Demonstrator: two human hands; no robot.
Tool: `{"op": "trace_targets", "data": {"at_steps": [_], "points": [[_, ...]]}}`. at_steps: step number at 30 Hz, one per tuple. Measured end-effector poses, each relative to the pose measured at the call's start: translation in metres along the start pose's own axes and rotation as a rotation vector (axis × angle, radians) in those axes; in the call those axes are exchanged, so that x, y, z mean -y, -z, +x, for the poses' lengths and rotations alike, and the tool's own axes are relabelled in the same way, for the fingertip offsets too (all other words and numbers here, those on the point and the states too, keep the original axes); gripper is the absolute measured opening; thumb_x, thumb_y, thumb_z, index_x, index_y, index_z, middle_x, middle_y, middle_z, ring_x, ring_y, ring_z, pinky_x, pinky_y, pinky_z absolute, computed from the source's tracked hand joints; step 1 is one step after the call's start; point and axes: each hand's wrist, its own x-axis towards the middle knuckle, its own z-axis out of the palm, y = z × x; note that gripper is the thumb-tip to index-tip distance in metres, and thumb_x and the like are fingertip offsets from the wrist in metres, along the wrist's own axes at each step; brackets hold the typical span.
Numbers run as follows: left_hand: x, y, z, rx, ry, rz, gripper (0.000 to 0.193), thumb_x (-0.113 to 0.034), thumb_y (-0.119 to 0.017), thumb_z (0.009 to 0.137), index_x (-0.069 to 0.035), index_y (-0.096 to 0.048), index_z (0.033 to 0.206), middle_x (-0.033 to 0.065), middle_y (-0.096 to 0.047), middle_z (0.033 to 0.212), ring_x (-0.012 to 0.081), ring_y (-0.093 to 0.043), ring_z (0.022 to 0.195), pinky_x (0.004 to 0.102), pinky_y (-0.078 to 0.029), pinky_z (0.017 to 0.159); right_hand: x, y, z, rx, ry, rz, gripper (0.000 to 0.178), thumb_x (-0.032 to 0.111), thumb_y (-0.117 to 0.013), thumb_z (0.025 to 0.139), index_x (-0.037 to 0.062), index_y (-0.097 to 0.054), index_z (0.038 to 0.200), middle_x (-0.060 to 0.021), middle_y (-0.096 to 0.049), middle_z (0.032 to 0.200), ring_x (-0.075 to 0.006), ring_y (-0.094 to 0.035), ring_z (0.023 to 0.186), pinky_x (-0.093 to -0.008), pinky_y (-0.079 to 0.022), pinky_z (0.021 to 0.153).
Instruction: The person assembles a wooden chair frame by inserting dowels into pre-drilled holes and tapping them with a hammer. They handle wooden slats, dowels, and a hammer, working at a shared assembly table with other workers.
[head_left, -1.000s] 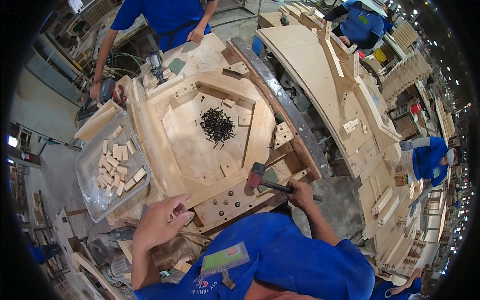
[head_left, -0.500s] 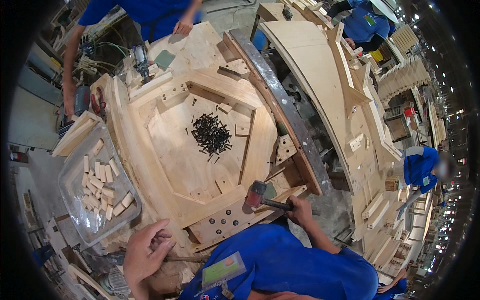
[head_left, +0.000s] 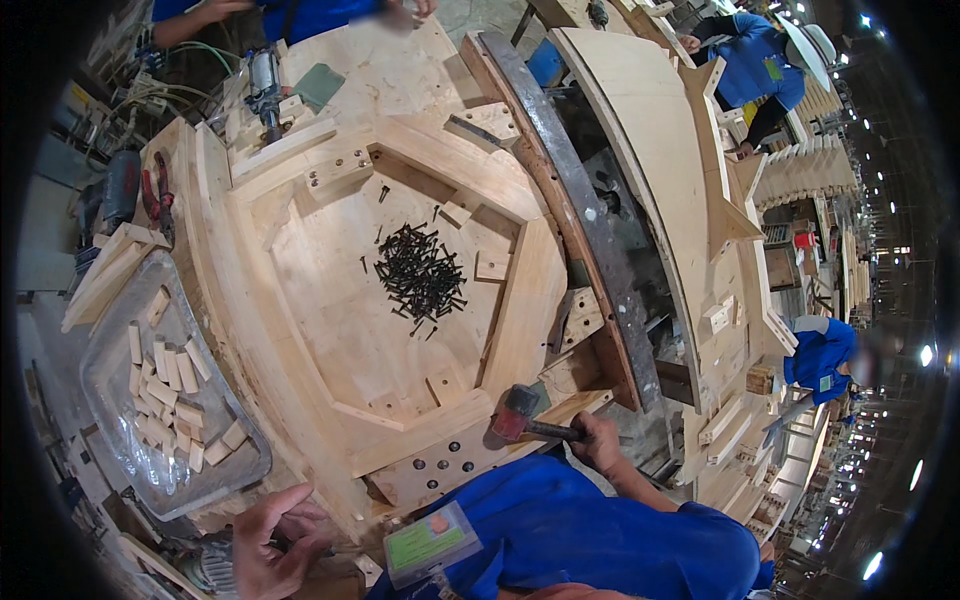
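My right hand [head_left: 598,443] is wrapped round the handle of a mallet [head_left: 516,414] with a worn black and red head. The mallet head is over the near right corner of a many-sided wooden frame [head_left: 525,300]. My left hand [head_left: 278,538] is at the lower left, near the frame's near left corner. Its fingers are curled in towards the thumb, and whatever lies between them is too small to make out. Inside the frame lies a heap of dark screws [head_left: 420,275]. Several bolt heads show in a wooden block [head_left: 400,482] at the near side.
A clear plastic tray [head_left: 262,465] of small wood pieces stands at the left. Beyond it are red-handled pliers [head_left: 158,190] and a power drill [head_left: 122,188]. A metal-edged beam [head_left: 590,215] runs along the right. Co-workers stand across the bench and at the far right.
The view has shifted slightly. My left hand is a little lower, still curled; my right hand keeps the mallet at the same corner. The co-worker opposite has taken a hand off the drill.
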Motion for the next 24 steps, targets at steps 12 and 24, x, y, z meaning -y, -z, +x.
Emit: {"op": "trace_targets", "data": {"at_steps": [12, 24], "points": [[-0.017, -0.003, 0.003, 0.080, -0.030, -0.037, 0.058, -0.009, -0.079, 0.087, 0.004, -0.062, 0.141, 0.0155, -0.077, 0.102, 0.0118, -0.068, 0.080, 0.0241, -0.052, 0.070, -0.010, 0.000, -0.004, 0.110, -0.037, 0.005, 0.033, 0.011, -0.083, 0.073, 0.0082, -0.061, 0.098, -0.0200, -0.068, 0.083, -0.0439, -0.070, 0.082, -0.0498, -0.054, 0.070], [-0.022, -0.024, -0.013, 0.046, -0.126, -0.072, 0.056, -0.024, -0.084, 0.092, 0.003, -0.065, 0.138, 0.0148, -0.077, 0.102, 0.0116, -0.068, 0.084, 0.0248, -0.052, 0.070, 0.008, 0.015, -0.011, 0.062, 0.113, 0.150, 0.030, 0.018, -0.085, 0.084, 0.0039, -0.061, 0.093, -0.0187, -0.062, 0.074, -0.0392, -0.066, 0.068, -0.0455, -0.050, 0.061]]}}
